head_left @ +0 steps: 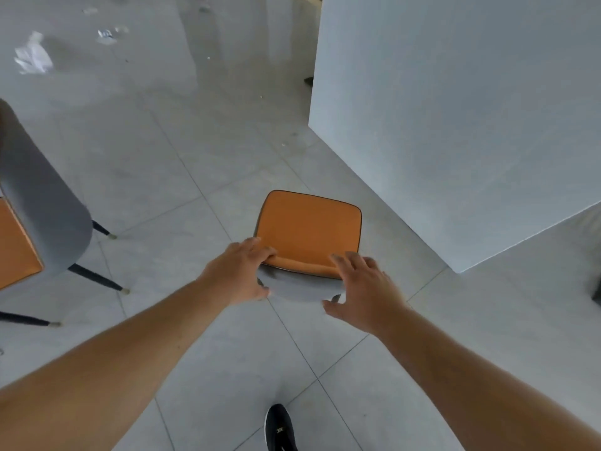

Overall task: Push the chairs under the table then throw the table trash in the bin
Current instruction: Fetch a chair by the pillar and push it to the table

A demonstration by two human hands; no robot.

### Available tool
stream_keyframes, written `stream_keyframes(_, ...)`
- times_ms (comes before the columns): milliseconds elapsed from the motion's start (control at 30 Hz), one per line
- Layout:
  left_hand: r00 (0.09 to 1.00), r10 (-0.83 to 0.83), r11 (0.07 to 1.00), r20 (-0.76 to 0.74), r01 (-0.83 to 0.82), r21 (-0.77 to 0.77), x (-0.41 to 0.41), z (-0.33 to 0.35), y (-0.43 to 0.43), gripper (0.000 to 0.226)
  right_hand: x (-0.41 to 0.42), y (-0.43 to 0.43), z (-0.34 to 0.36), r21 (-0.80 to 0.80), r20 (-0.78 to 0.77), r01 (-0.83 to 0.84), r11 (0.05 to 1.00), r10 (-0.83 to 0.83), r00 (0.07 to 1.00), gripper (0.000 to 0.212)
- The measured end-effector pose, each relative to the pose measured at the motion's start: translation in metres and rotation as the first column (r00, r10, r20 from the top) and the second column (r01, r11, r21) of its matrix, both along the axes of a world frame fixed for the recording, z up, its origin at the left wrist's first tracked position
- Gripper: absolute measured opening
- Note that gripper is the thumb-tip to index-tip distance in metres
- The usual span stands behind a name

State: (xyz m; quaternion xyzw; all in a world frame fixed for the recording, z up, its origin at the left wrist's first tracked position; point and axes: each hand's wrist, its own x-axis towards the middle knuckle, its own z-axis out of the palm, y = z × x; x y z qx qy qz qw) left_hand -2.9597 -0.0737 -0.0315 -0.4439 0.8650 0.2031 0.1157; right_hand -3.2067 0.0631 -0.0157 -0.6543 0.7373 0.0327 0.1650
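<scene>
The left hand (239, 271) grips the backrest of the chair (309, 229); the right hand (361, 288) hovers spread over it, beside the desk (455, 125).

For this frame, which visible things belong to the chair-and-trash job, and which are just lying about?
Belongs to the job:
- orange chair, left hand gripping its backrest, right hand open over it
- second chair
- white table

Just lying about:
- crumpled plastic on the floor
- smaller clear scraps
- black shoe
</scene>
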Motion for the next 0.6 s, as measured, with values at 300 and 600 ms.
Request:
stream_keyframes(300,0.996,0.065,0.998,-0.068,-0.066,-0.006,-0.011,-0.022,-0.02,0.021,-0.025,-0.047,-0.04,0.097,0.051,-0.172,0.98,0.168,0.985,0.039)
stream_keyframes(600,0.903,0.428,0.903,-0.044,-0.429,0.005,0.001,-0.019,0.073,0.015,-0.033,-0.052,-0.03,0.061,0.057,-0.507,0.86,0.504,0.862,0.037)
